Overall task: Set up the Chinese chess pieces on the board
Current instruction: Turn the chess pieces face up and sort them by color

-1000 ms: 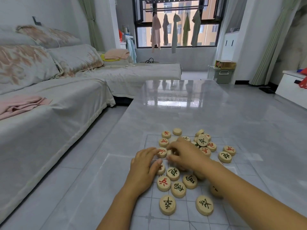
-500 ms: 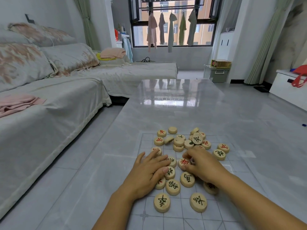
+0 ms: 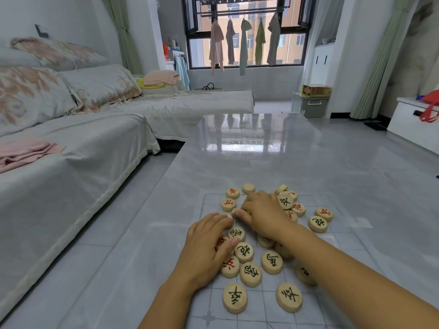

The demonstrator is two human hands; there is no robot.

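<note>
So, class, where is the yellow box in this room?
Head view, far back, right of centre: the yellow box sits on a grey storage bin, right of the window.

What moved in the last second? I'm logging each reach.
The right hand reached forward, back over the far pile; whether it grips a piece is unclear. The left hand stayed resting on the near pieces; the outer pieces and board did not move.

Lower centre of frame: left hand (image 3: 209,250) lies palm-down on the scattered pieces (image 3: 288,297). Right hand (image 3: 263,217) above it, fingers curled, grip unclear. Board (image 3: 262,313) on glossy grey table (image 3: 261,162).
</note>
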